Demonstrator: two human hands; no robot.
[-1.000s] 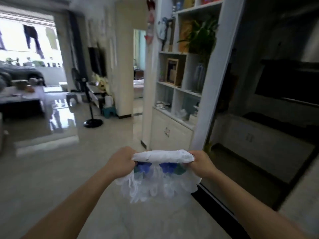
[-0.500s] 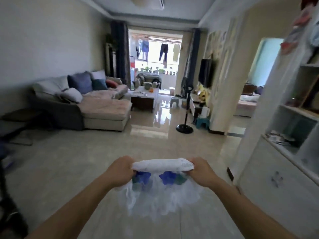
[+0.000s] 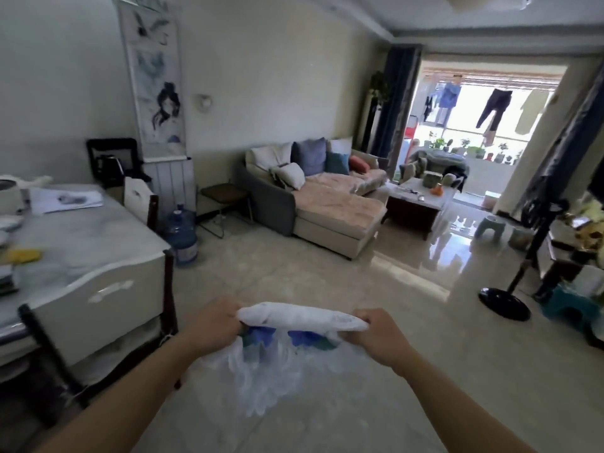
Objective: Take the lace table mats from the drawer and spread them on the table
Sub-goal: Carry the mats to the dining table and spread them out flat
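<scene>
Holding a bundle of lace table mats point(image 3: 302, 320) between them, the left hand point(image 3: 214, 322) and right hand point(image 3: 376, 331) each close on one end, at chest height over the floor.

- Bundle: one, white, rolled; long axis runs hand to hand, crosswise to the person. Sheer lace with blue patterning hangs loose below. How many mats lie folded within cannot be told.
- Hands: two, both clenched on the cloth, none free.
- Table point(image 3: 85, 243): one, pale marble-look top, to the person's left and ahead; its near corner lies nearest the left hand. The bundle is apart from it, touching nothing else.
- On the table: papers point(image 3: 65, 199) towards the far edge, one yellow item point(image 3: 24, 255) by the left edge, and a white pot point(image 3: 9, 196), partly cut off.
- Chairs: two at the table's right edge, one white-backed point(image 3: 139, 199), one dark-framed point(image 3: 42, 348).

Judgement: carrying stage; a leftward turn is needed before spreading.
</scene>
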